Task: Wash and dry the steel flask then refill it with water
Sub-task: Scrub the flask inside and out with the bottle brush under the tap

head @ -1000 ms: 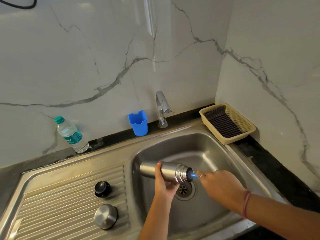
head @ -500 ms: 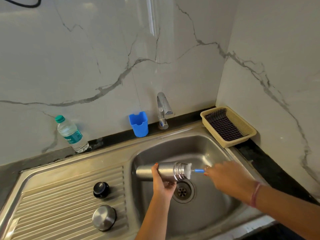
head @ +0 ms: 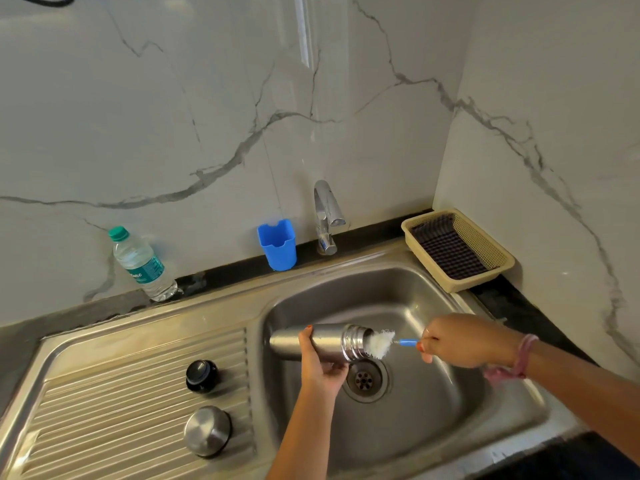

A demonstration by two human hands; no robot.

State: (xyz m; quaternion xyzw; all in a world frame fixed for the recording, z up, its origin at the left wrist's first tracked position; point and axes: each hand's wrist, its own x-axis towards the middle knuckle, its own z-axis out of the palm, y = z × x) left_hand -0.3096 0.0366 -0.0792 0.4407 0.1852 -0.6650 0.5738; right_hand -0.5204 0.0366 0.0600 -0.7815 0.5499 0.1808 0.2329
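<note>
The steel flask (head: 329, 342) lies on its side over the sink basin (head: 415, 417), its open mouth pointing right. My left hand (head: 320, 362) grips its body from below. My right hand (head: 460, 341) pinches the blue handle of a bottle brush (head: 381, 343), whose white bristle head sticks partly out of the flask mouth. On the drainboard (head: 104, 410) sit a black inner stopper (head: 202, 375) and a steel cap (head: 207, 431).
A tap (head: 327, 216) stands behind the basin, with no water running. A blue cup (head: 277, 244) stands left of it and a plastic water bottle (head: 143, 265) farther left. A beige basket (head: 457, 249) with a dark cloth sits in the right corner.
My right hand has pulled the brush rightward, so the white bristles have come out of the flask mouth. The flask has shifted slightly left in my left hand.
</note>
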